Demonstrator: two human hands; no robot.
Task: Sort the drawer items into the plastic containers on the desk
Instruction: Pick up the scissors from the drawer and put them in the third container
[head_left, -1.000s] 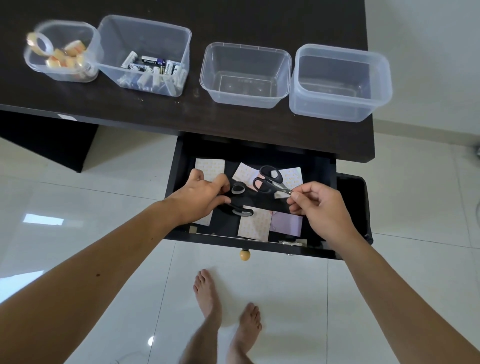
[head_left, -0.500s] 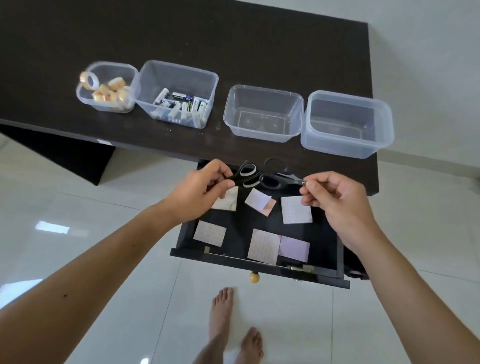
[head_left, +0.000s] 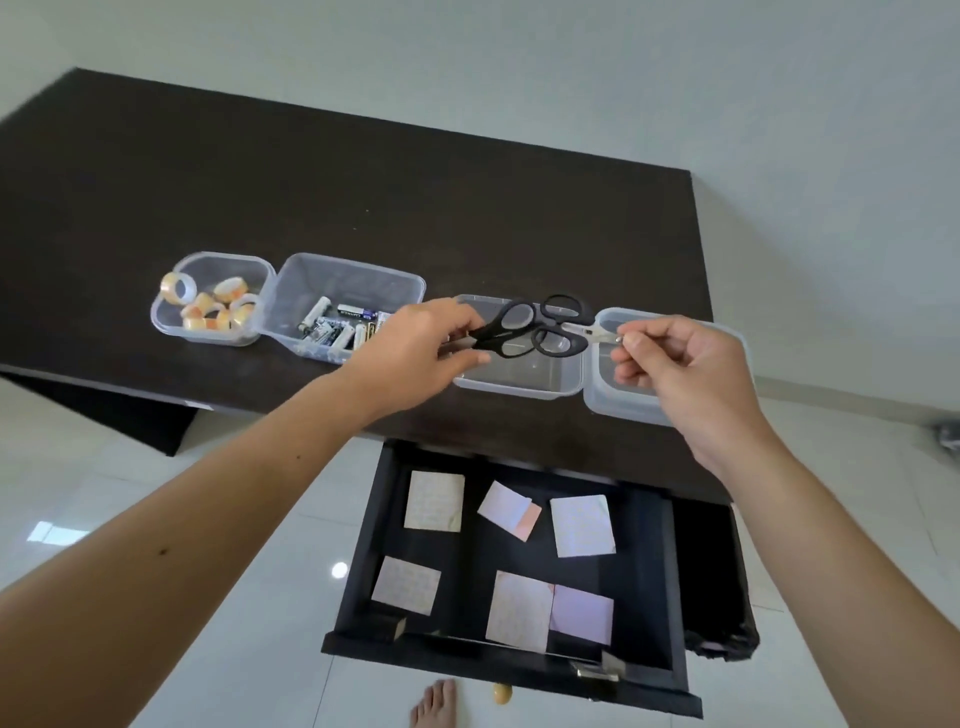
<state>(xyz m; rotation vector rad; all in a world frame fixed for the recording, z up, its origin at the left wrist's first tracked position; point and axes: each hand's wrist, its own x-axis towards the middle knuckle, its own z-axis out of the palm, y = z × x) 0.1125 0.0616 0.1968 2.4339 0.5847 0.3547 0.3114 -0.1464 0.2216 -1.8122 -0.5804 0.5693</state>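
Note:
Two pairs of black-handled scissors hang over the empty third container (head_left: 514, 387) on the dark desk (head_left: 363, 197). My left hand (head_left: 415, 348) pinches the blades of one pair of scissors (head_left: 488, 338), its handles pointing right. My right hand (head_left: 675, 364) pinches the blade tip of the other pair of scissors (head_left: 582, 338), handles pointing left. The two sets of handles overlap. Below, the open drawer (head_left: 467, 660) holds several square paper note pads (head_left: 434, 501).
A container of tape rolls (head_left: 208, 338) and a container of batteries (head_left: 337, 291) stand left of the third one. A fourth clear container (head_left: 623, 410) sits under my right hand near the desk's right edge. My bare foot (head_left: 434, 706) is on the white tiled floor.
Both hands have lifted the scissors out of the drawer and carried them up and forward, over the third container. The view has tilted up, so more of the desk shows.

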